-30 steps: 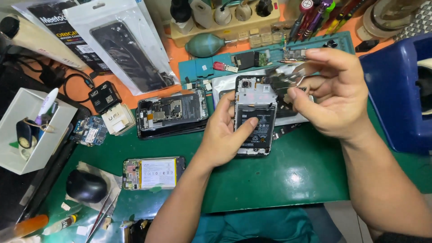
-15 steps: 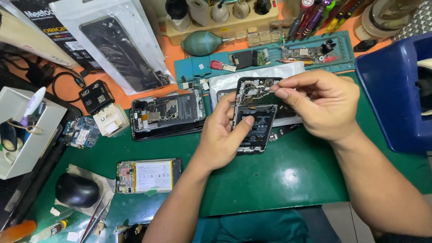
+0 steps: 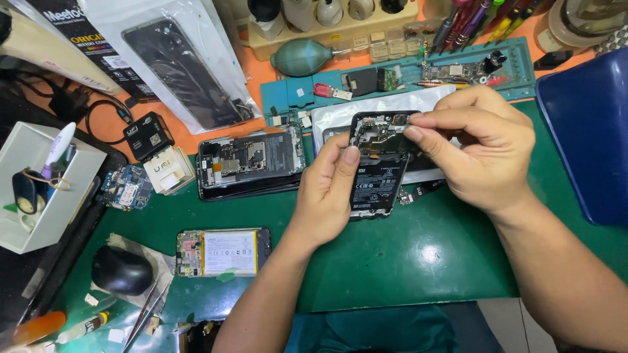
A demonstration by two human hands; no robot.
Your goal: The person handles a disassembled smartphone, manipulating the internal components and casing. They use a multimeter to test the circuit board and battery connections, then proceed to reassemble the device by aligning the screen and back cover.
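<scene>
Two hands work one opened phone [image 3: 378, 167]: left hand [image 3: 330, 193] grips its side, right hand [image 3: 481, 153] pinches fingertips narrowly at its twelve o'clock end

An opened phone [image 3: 378, 163] is held above the counter's [image 3: 418, 261] middle, left hand [image 3: 327, 193] on its left, right hand [image 3: 481, 153] on its right. Left of it lies a second opened phone [image 3: 250, 160]; nearer the front edge, a third [image 3: 222, 252].
</scene>
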